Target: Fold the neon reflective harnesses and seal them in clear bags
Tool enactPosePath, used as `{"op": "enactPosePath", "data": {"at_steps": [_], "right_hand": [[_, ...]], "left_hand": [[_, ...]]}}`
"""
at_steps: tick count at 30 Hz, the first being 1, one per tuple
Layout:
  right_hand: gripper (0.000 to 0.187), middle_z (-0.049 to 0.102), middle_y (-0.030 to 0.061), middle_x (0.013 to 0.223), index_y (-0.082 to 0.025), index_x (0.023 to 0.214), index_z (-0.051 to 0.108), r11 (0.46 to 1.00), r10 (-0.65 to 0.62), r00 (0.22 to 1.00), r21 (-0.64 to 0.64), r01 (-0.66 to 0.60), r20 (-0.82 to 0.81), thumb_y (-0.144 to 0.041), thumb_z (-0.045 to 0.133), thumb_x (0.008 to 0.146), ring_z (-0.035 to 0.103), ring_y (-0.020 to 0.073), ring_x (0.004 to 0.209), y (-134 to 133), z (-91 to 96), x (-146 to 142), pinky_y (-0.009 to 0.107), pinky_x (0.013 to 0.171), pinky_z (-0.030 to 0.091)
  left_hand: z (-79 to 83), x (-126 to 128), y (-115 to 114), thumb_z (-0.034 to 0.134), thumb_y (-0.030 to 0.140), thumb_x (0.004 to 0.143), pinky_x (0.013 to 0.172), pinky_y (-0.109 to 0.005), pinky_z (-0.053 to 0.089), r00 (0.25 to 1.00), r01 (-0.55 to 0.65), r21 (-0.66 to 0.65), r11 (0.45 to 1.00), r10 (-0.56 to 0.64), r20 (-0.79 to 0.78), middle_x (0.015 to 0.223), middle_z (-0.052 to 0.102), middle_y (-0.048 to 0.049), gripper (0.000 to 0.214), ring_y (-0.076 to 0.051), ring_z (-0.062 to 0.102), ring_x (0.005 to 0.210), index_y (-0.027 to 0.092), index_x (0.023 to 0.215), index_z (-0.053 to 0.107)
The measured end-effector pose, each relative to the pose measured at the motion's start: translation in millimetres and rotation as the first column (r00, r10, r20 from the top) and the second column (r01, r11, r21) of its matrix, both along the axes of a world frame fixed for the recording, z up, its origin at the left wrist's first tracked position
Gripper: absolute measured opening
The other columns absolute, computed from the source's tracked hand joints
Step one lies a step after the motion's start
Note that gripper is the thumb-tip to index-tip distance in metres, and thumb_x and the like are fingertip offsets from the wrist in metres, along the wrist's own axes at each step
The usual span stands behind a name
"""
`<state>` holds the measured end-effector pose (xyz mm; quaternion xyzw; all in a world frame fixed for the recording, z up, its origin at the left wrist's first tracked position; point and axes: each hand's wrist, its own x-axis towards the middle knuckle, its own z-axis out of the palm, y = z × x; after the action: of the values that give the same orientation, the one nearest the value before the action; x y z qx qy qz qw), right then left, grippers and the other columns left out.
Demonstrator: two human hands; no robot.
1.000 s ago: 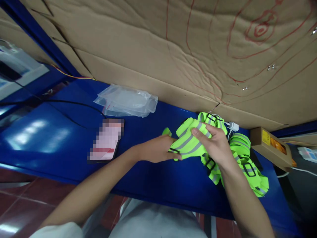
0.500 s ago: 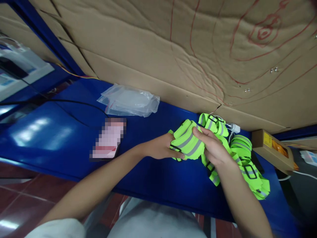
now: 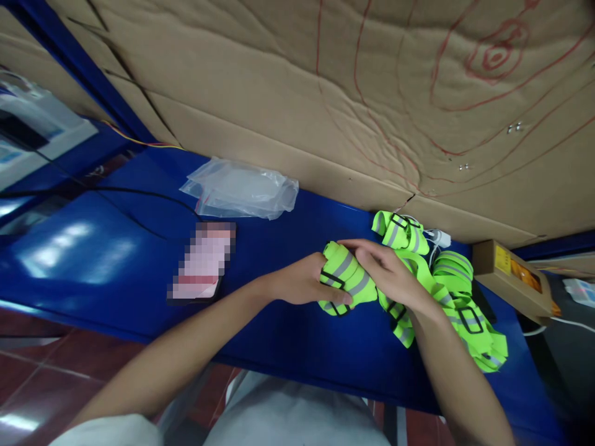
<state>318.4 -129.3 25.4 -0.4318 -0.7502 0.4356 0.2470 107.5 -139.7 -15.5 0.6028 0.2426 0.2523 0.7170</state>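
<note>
A neon-yellow reflective strap bundle point(image 3: 346, 277) with grey stripes and black buckles sits rolled up between my two hands above the blue table point(image 3: 116, 248). My left hand point(image 3: 302, 282) grips its left end, thumb underneath. My right hand point(image 3: 388, 272) is curled over its top and right side. More of the same neon straps point(image 3: 458, 297) lie in a heap under and to the right of my right forearm.
Clear plastic bags point(image 3: 242, 189) lie at the back near the cardboard wall point(image 3: 325, 93). A phone point(image 3: 203, 260) rests left of my hands. A small cardboard box point(image 3: 511, 275) and white cables sit at the right. A black cable crosses the table's left part.
The strap piece has gone from loosely spread to a tighter roll. My right hand moved left over its top, and both hands closed in around it.
</note>
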Motion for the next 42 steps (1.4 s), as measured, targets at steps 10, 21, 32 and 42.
{"op": "enactPosePath", "data": {"at_steps": [10, 21, 32, 42], "right_hand": [[0.058, 0.075, 0.0062, 0.125, -0.023, 0.134, 0.066, 0.969, -0.21, 0.977, -0.142, 0.203, -0.037, -0.049, 0.079, 0.084, 0.074, 0.0258, 0.104, -22, -21.0, -9, 0.039, 0.093, 0.061], [0.047, 0.078, 0.0026, 0.121, -0.03, 0.123, 0.075, 0.895, -0.436, 0.875, -0.207, 0.395, -0.213, -0.042, 0.086, 0.08, 0.074, 0.0289, 0.112, -51, -29.2, 25, 0.04, 0.098, 0.06], [0.041, 0.082, 0.0089, 0.094, -0.021, 0.102, 0.081, 0.534, -0.629, 0.732, -0.83, 0.164, -0.26, -0.051, 0.086, 0.075, 0.077, 0.0337, 0.101, -53, -28.6, 36, 0.043, 0.092, 0.061], [0.034, 0.076, 0.0008, 0.123, -0.03, 0.118, 0.073, 0.855, -0.439, 0.881, -0.384, 0.349, -0.178, -0.055, 0.067, 0.095, 0.069, 0.0225, 0.114, -43, -42.7, 31, 0.031, 0.097, 0.053]], "left_hand": [[-12.0, 12, 1, 0.093, 0.03, 0.067, 0.079, -0.029, 0.059, 0.996, 0.035, -0.289, 0.957, -0.01, 0.086, 0.096, 0.079, -0.0085, 0.038, -0.02, 0.073, 0.085, 0.013, 0.098, 0.081], [-29.5, 18, -8, 0.085, 0.049, 0.08, 0.068, -0.026, 0.059, 0.948, 0.308, -0.402, 0.862, -0.312, 0.059, 0.071, 0.076, -0.0038, 0.034, -0.016, 0.072, 0.063, 0.016, 0.087, 0.076], [-25.9, 12, -2, 0.057, 0.057, 0.099, 0.077, -0.024, 0.054, 0.937, 0.347, 0.151, 0.926, -0.333, -0.11, 0.08, 0.078, -0.0097, 0.051, -0.018, 0.073, 0.079, 0.014, 0.079, 0.075], [-20.7, 13, -7, 0.053, 0.048, 0.104, 0.087, -0.025, 0.052, 0.959, 0.275, 0.219, 0.936, -0.252, -0.13, 0.084, 0.078, -0.006, 0.038, -0.017, 0.072, 0.086, 0.016, 0.092, 0.069]]}}
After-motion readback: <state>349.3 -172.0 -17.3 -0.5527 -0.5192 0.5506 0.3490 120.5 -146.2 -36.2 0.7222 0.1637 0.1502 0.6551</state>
